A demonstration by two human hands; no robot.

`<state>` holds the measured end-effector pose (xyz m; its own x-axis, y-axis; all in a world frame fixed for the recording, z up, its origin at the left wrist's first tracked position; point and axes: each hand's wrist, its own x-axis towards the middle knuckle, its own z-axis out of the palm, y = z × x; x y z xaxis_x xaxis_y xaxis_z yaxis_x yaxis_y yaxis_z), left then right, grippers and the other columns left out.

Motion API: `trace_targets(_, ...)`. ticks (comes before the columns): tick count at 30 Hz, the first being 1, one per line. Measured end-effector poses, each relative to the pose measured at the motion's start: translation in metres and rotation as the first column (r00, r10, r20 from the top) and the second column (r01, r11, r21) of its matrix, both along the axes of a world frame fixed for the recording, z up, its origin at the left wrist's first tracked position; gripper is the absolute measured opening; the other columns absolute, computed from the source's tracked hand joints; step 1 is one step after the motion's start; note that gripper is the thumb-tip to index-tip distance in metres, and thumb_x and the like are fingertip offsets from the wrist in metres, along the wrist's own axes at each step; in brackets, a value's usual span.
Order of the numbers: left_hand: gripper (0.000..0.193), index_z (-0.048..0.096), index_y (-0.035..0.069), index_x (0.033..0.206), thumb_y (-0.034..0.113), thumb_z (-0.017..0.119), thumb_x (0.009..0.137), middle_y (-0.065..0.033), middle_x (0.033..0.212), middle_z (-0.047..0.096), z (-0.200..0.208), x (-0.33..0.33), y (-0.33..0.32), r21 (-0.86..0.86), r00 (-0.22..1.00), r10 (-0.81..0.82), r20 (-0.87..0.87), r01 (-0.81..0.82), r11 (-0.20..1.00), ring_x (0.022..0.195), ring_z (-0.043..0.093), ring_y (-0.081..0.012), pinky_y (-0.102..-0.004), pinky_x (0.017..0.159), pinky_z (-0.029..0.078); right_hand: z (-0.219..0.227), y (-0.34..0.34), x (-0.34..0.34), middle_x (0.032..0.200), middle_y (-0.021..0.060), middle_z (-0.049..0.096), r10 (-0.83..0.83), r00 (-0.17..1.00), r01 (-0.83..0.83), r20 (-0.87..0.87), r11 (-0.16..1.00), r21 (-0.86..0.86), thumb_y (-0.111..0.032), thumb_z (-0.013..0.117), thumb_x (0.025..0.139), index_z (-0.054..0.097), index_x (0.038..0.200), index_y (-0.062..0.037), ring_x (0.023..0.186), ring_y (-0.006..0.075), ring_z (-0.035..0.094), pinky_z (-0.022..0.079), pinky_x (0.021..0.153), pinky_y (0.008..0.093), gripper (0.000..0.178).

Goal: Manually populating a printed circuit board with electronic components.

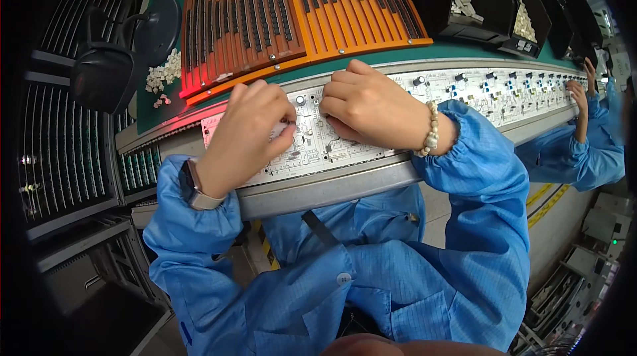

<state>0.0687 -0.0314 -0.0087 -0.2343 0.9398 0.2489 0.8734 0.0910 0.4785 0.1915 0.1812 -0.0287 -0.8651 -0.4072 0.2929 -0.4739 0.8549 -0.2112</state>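
Observation:
A long white circuit board (312, 137) with small components lies on the metal rail in front of me. Over its left part my left hand (249, 127) is closed, thumb and fingers drawn together. Something whitish shows between them, but whether it is a held part or the board behind cannot be told. My right hand (371, 105) rests on the board just to the right, fingers curled down and closed, their tips hidden. Between the two hands a black round capacitor (300, 100) stands on the board.
Orange slotted trays (345, 14) with rows of black parts stand behind the board. Loose white connectors (164, 72) lie at the left near a black barcode scanner (106, 67). Black bins (491, 11) hold white parts. A co-worker's hand (577, 94) is over boards at the far right.

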Motion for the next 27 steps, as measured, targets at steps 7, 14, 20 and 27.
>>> trace_targets(7,0.019,0.063,0.006,0.089,0.004,0.075,0.074,-0.0069,0.092,0.057,-0.01,0.007,0.002,-0.022,0.999,-0.006,-0.05,0.005,1.0,0.093,0.053,-0.0263,-0.0371,0.083,0.039,-0.004,0.0,0.0,0.09,0.0051,0.063,-0.005,1.0,0.004,-0.016,0.999,-0.035,-0.012,0.076,0.074,0.066,0.09,-0.0058,0.091,0.0225,0.06,0.044,0.084,0.0346,0.019)
trace_targets(14,0.02,0.064,0.006,0.089,0.005,0.076,0.074,-0.0064,0.091,0.056,-0.016,0.009,0.002,-0.013,0.999,-0.034,-0.006,0.034,0.999,0.091,0.051,-0.0255,-0.0373,0.081,0.037,-0.004,0.0,-0.001,0.09,0.0049,0.063,-0.008,1.0,0.009,0.003,0.999,-0.047,-0.011,0.076,0.074,0.066,0.089,-0.006,0.091,0.0226,0.061,0.045,0.085,0.034,0.019)
trace_targets(20,0.021,0.066,0.006,0.093,0.007,0.077,0.075,-0.0063,0.09,0.053,-0.014,0.012,0.003,-0.029,1.0,0.003,-0.018,-0.004,1.0,0.09,0.05,-0.0258,-0.0375,0.081,0.036,-0.005,0.001,0.0,0.09,0.0053,0.063,-0.026,0.999,0.025,-0.02,0.999,-0.04,-0.012,0.076,0.073,0.066,0.088,-0.006,0.091,0.0229,0.061,0.045,0.085,0.034,0.019)
trace_targets(27,0.019,0.071,0.006,0.092,0.006,0.079,0.075,-0.0057,0.088,0.054,-0.015,0.011,0.004,-0.021,1.0,0.02,-0.005,-0.02,1.0,0.087,0.05,-0.0247,-0.036,0.079,0.037,-0.005,0.001,0.0,0.088,0.0052,0.064,-0.027,1.0,0.026,-0.003,0.999,-0.024,-0.012,0.076,0.074,0.066,0.087,-0.0052,0.089,0.0222,0.062,0.045,0.084,0.0336,0.018)
